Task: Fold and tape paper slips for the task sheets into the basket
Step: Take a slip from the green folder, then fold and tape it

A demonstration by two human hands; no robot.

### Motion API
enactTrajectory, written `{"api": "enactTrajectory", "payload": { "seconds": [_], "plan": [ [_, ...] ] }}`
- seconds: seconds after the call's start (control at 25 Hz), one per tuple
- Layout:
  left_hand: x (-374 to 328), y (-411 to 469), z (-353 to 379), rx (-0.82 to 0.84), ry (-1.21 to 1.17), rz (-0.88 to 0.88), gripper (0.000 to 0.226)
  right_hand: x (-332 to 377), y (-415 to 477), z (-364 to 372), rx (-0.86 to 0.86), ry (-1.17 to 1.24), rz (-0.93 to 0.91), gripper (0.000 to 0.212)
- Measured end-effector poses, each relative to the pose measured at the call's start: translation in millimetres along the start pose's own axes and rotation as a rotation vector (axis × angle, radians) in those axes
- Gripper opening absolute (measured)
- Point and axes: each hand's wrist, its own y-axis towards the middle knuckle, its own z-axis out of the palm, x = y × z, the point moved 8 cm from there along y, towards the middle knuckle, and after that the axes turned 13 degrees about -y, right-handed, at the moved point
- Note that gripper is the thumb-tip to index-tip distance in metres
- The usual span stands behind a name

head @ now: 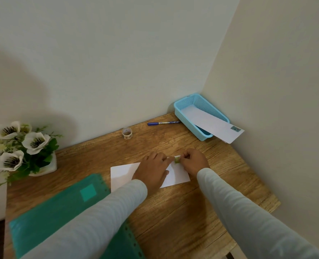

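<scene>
A folded white paper slip point(122, 173) lies on the wooden table in front of me. My left hand point(152, 171) rests flat on its middle and presses it down. My right hand point(194, 161) pinches a small green piece of tape point(177, 160) at the slip's far right corner, where the fingertips of both hands meet. A light blue basket point(183, 109) stands in the far right corner and holds a folded white slip point(211, 121) with a tape patch, its end sticking out over the rim. A small tape roll point(127, 133) stands upright near the wall.
A blue pen point(162, 123) lies between the tape roll and the basket. A green folder point(61, 212) covers the near left of the table, under my left sleeve. A white pot of white flowers point(20, 148) stands at the left edge. Walls close in behind and to the right.
</scene>
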Motion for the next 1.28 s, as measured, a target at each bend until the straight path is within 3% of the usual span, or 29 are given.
{"api": "enactTrajectory", "payload": {
  "seconds": [0.16, 0.76, 0.88, 1.04, 1.28],
  "plan": [
    [-2.8, -3.5, 4.4, -0.012, 0.096, 0.041, 0.05, 1.0, 3.0, 0.4, -0.008, -0.041, -0.019, 0.008],
    [0.6, -4.0, 7.2, -0.008, 0.114, 0.051, 0.05, 1.8, 6.6, 2.9, -0.022, -0.098, -0.013, 0.008],
    [0.6, -4.2, 6.6, -0.005, 0.12, 0.052, 0.05, -1.0, 7.5, 1.5, -0.032, -0.044, 0.006, 0.003],
    [-0.4, -4.5, 5.7, -0.003, 0.114, 0.047, 0.051, -12.6, 10.4, -0.4, -0.029, 0.103, 0.1, 0.014],
    [2.6, -5.0, 7.0, -0.005, 0.093, 0.041, 0.049, -6.3, 9.7, -2.4, -0.077, -0.016, 0.075, 0.014]
  ]
}}
